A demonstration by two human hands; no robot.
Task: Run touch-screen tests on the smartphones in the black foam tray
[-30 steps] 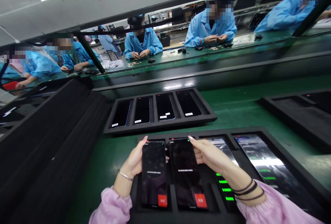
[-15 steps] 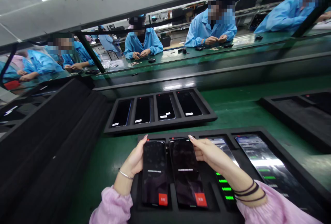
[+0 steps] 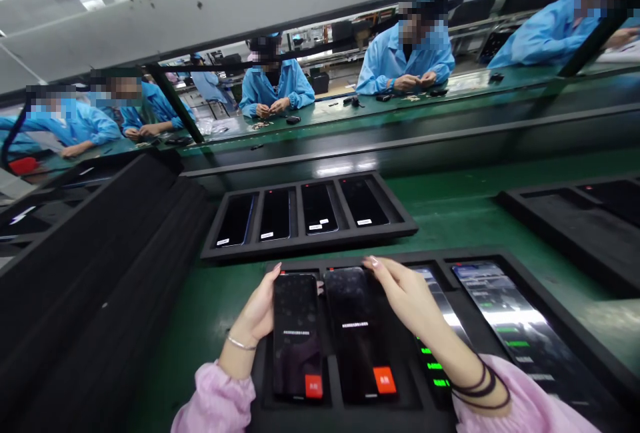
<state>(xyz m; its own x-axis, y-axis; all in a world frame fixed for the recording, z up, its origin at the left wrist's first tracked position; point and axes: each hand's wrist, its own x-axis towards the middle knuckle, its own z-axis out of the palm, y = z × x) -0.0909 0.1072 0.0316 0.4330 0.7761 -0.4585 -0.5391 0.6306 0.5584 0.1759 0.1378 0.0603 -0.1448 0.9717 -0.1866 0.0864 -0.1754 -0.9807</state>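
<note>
My left hand point(image 3: 257, 310) grips the left edge of a black smartphone point(image 3: 297, 336) lying in a black foam tray point(image 3: 360, 416). My right hand point(image 3: 407, 296) holds the upper right edge of a second black smartphone point(image 3: 357, 333) beside it. Both dark screens show a line of small text and a red button. To the right, two more phones sit in the same tray, their bright screens point(image 3: 515, 333) showing green-marked lists. My right forearm partly covers the nearer of these.
A black foam tray point(image 3: 307, 216) holds several dark phones farther along the green bench point(image 3: 450, 200). Black foam stacks point(image 3: 100, 273) rise on the left, and another tray point(image 3: 575, 233) lies on the right. Co-workers in blue smocks point(image 3: 275, 86) sit across the line.
My right hand has shifted slightly up and left along the second phone, and that phone has moved slightly. The view has tilted a little. My left hand stays on its phone.
</note>
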